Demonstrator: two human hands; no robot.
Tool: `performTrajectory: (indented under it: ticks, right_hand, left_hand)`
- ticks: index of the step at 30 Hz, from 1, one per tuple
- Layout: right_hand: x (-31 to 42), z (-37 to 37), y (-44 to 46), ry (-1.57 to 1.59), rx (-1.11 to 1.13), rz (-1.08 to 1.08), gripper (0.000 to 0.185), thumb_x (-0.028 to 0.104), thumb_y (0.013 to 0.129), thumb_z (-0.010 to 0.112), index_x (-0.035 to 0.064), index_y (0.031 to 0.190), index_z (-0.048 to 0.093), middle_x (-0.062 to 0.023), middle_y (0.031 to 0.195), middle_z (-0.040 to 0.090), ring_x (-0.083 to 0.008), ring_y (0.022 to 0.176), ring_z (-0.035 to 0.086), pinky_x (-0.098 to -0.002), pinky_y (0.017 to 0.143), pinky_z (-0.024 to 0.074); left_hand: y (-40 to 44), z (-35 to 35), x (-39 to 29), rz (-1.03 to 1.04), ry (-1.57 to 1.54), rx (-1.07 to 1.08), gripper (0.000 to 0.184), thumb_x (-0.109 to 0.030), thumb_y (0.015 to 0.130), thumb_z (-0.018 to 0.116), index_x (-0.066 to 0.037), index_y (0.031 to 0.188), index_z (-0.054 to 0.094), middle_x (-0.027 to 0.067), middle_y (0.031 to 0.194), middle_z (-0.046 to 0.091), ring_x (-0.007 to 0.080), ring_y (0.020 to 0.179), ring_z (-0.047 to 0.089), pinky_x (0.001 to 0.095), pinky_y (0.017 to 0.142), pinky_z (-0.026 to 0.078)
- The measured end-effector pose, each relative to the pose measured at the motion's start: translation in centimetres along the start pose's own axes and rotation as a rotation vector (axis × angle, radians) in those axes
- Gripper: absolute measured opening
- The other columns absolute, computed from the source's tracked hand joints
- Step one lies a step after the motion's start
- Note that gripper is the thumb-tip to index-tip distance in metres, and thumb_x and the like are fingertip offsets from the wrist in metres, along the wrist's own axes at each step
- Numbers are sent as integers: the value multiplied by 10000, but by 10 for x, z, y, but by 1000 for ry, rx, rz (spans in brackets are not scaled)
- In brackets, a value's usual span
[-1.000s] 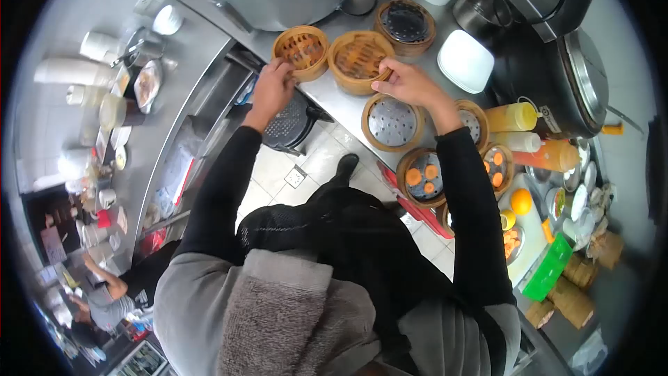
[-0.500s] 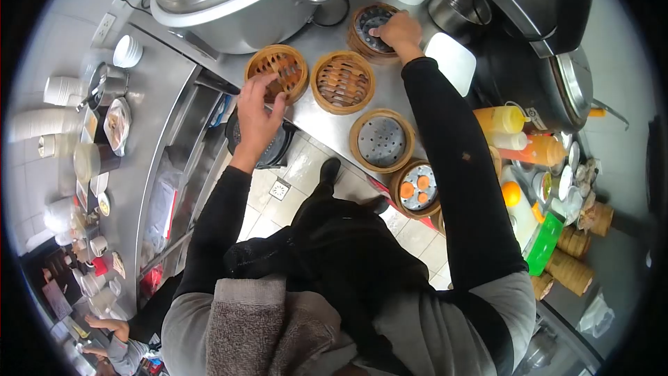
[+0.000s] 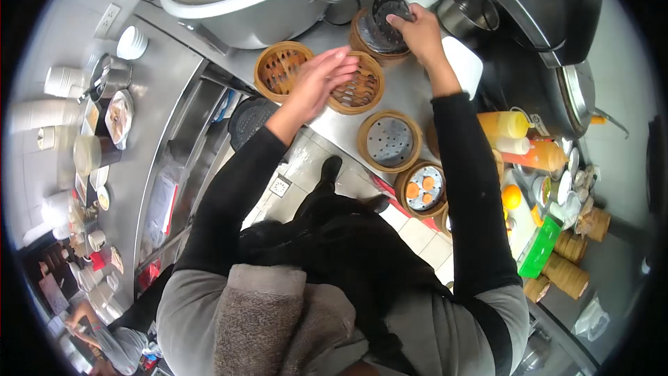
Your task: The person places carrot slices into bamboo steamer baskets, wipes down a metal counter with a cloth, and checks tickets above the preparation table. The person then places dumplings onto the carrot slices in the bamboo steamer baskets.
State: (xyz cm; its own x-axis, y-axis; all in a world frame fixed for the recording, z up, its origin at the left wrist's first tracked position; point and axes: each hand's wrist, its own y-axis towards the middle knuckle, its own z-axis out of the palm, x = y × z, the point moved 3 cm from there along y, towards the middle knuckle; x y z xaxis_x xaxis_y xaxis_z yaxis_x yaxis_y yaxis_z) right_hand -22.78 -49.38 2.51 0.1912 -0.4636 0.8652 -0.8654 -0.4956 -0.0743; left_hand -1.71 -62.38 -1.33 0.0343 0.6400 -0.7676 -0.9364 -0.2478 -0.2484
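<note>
My right hand (image 3: 422,33) pinches the edge of a dark perforated metal disc (image 3: 387,8), tilted up over a bamboo steamer (image 3: 391,58) near the back of the counter. Another grey metal disc (image 3: 378,39) lies inside that steamer. With its fingers stretched out, my left hand (image 3: 316,87) hovers over a slatted bamboo steamer (image 3: 363,91) and covers part of it. A second slatted steamer (image 3: 273,73) sits just left of it. Closer to me are a steamer with a perforated disc (image 3: 390,142) and one holding several orange-topped pieces (image 3: 424,189).
A large lidded pot (image 3: 243,10) stands at the back left. On the right are a white tray (image 3: 462,64), sauce bottles (image 3: 532,153) and a green box (image 3: 540,246). Another person (image 3: 115,338) is at the lower left.
My right hand has lifted the dark disc up from the back steamer, uncovering another disc. My left hand has moved right, from the left slatted steamer to the one beside it.
</note>
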Motion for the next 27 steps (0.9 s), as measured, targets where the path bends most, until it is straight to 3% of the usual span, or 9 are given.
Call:
performTrajectory:
  ticks: [4, 7, 11, 13, 15, 19, 21, 23, 27]
  right_hand:
    - [40, 43, -83, -119, 91, -384, 300, 193, 795, 799, 11, 951, 618, -93, 900, 659, -151, 814, 627, -318, 710, 512]
    - [40, 60, -110, -142, 178, -824, 382, 282, 708, 865, 62, 906, 623, -108, 995, 616, -196, 883, 597, -338, 696, 483]
    - [8, 53, -100, -136, -199, -407, 495, 265, 701, 890, 40, 1024, 590, -104, 1052, 636, -192, 934, 618, -305, 702, 494]
    - [-22, 71, -92, 473, 204, 75, 389, 139, 811, 808, -7, 1088, 579, -90, 1018, 679, -127, 850, 646, -259, 722, 518]
    - [-29, 72, -92, 548, 212, 71, 353, 91, 839, 773, -18, 1115, 583, -73, 991, 700, -117, 848, 658, -239, 741, 529]
    - [-34, 58, -93, 440, 180, 124, 361, 116, 841, 766, -19, 1128, 595, -125, 1039, 699, -169, 926, 669, -288, 794, 536]
    - [-9, 46, -96, -394, -246, -464, 400, 114, 769, 802, 15, 1108, 615, -158, 1097, 672, -294, 977, 643, -399, 858, 508]
    - [-1, 63, -92, -305, -160, -393, 423, 198, 777, 791, 49, 1138, 629, -179, 1215, 613, -352, 1106, 577, -449, 966, 447]
    - [54, 132, -127, -254, 240, -886, 470, 408, 893, 652, 105, 1251, 629, -124, 1322, 590, -327, 1248, 523, -496, 1053, 392]
  left_hand:
    - [15, 17, 0, -243, -649, 411, 642, -484, 989, 467, 57, 1332, 447, 237, 1322, 545, 352, 1162, 585, 493, 1049, 449]
    - [9, 3, 4, -227, -591, 171, 614, -454, 994, 404, 66, 1314, 462, 234, 1324, 545, 378, 1201, 563, 506, 1082, 422]
    - [3, -19, 9, -37, -286, 52, 444, -238, 1000, 452, 48, 1340, 458, 193, 1326, 563, 344, 1212, 567, 499, 1082, 423]
    - [-2, -30, 5, -57, -387, 60, 409, -161, 997, 479, 24, 1361, 454, 177, 1327, 569, 332, 1217, 567, 484, 1081, 427]
    - [-8, -39, -4, -50, -641, 49, 404, -165, 998, 496, 2, 1363, 458, 176, 1332, 565, 325, 1228, 562, 482, 1073, 439]
    - [-25, -83, -17, 183, -296, -200, 413, -81, 968, 534, 63, 1341, 430, 193, 1305, 571, 353, 1188, 586, 520, 1034, 477]
    - [-35, -95, -27, 221, -208, -253, 389, -42, 942, 563, 70, 1301, 464, 178, 1276, 590, 321, 1149, 610, 487, 1027, 489]
    - [-38, -105, -36, 203, -464, -265, 340, -71, 945, 552, 13, 1273, 523, 155, 1228, 625, 289, 1124, 628, 463, 1008, 499]
    - [-48, -104, -47, 226, -587, -113, 347, -179, 972, 527, -21, 1280, 536, 122, 1258, 627, 282, 1164, 603, 441, 1030, 461]
